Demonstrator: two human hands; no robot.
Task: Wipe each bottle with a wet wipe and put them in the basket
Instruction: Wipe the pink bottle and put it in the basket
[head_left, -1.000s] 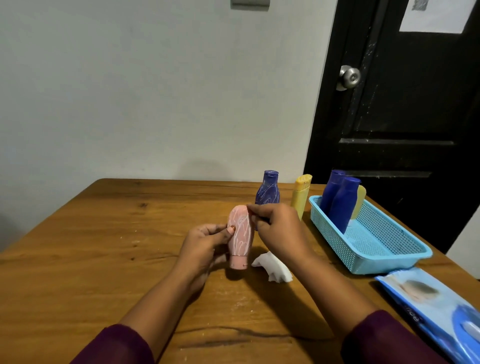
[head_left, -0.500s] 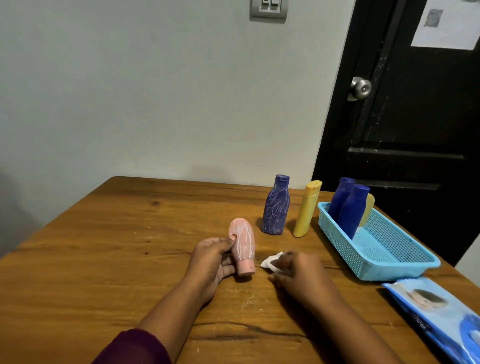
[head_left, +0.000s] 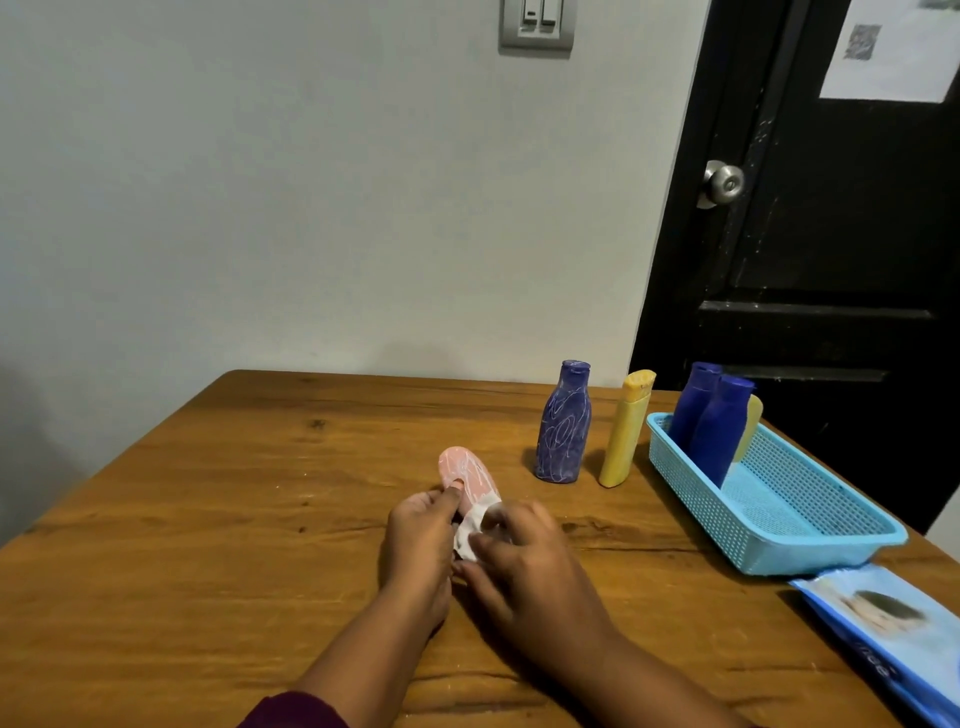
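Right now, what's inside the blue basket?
Two blue bottles stand at the far end of the basket. A yellow bottle is behind them, and only its edge shows because they cover the rest.

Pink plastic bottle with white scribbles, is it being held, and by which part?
Yes. The left hand grips the pink plastic bottle by its lower half, thumb on front; the right hand holds a white wet wipe over its bottom end.

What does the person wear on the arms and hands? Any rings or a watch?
The left hand and the right hand show no gloves, rings or watch. A dark purple sleeve shows on the left arm at the bottom edge of the picture. Both forearms are uncovered. No right sleeve is in view.
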